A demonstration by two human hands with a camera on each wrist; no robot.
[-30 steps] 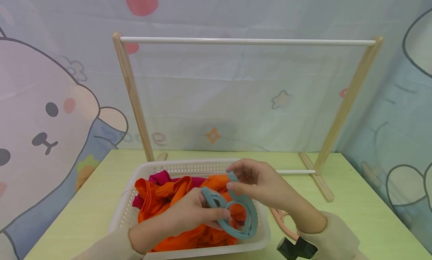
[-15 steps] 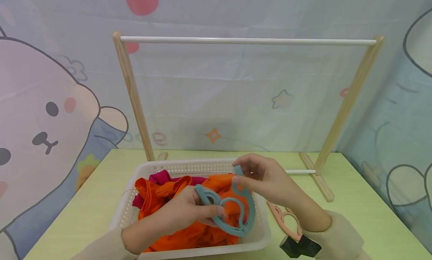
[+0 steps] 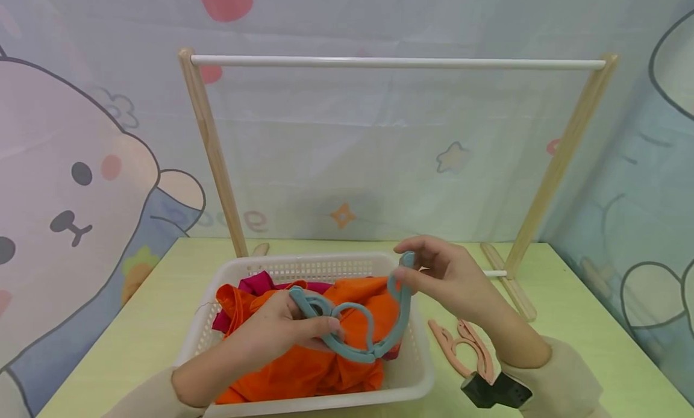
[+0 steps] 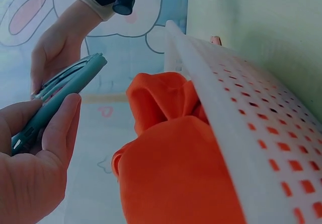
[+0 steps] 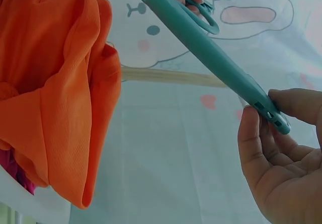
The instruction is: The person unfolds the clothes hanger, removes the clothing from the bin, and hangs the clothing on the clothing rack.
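Both hands hold a teal folding clothes hanger (image 3: 401, 324), its two arms spread in a wide curve above the basket. My left hand (image 3: 282, 324) grips one arm, thumb on top. The other arm's tip is pinched between thumb and fingers of my right hand (image 3: 441, 276). In the left wrist view the hanger (image 4: 65, 93) is seen edge-on; in the right wrist view its long arm (image 5: 206, 50) slants down to the pinching fingers. Below lies crumpled orange cloth (image 3: 331, 370), with magenta cloth (image 3: 257, 283) behind it, in a white plastic basket (image 3: 325, 405).
A peach folding hanger (image 3: 450, 352) lies on the table (image 3: 585, 346) right of the basket, near a black device (image 3: 496, 391) on the right wrist. Behind stands a wooden rack with a white top rail (image 3: 401, 62) and a lower rail. A printed curtain hangs at the back.
The right hand has moved up and right, the left hand slightly left. Between them the hanger's arms have been spread wider apart. More of the peach hanger shows.
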